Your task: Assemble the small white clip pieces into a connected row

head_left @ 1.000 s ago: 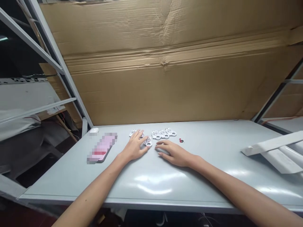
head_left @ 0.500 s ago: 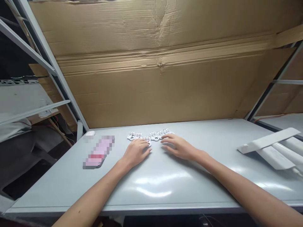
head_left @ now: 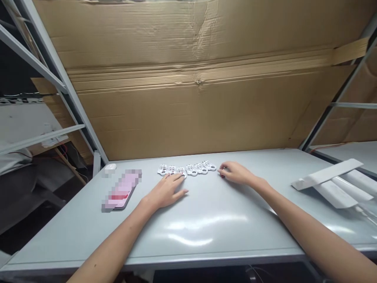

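Several small white flat pieces (head_left: 191, 169), each with a rounded hole at one end and dark and reddish marks on top, lie in a row near the back of the table. My left hand (head_left: 166, 191) is open, palm down, its fingertips on the near edge of a white piece (head_left: 181, 171) in the middle of that row. Right of the row, my right hand (head_left: 235, 173) rests low over the table with its fingers curled together. A tiny dark red thing (head_left: 222, 176) shows at those fingertips; its kind is too small to make out.
A phone (head_left: 125, 190) with a blurred pink screen lies left of my left hand. Behind it sits a small white rounded object (head_left: 110, 166). White long-bladed lamp-like panels (head_left: 332, 184) stand at the right. A cardboard wall (head_left: 188, 118) closes off the table's back, between metal posts.
My right hand has moved right, away from the row, and its fingers have curled. The middle white piece has shifted slightly back and left, into line, with my left hand at it.
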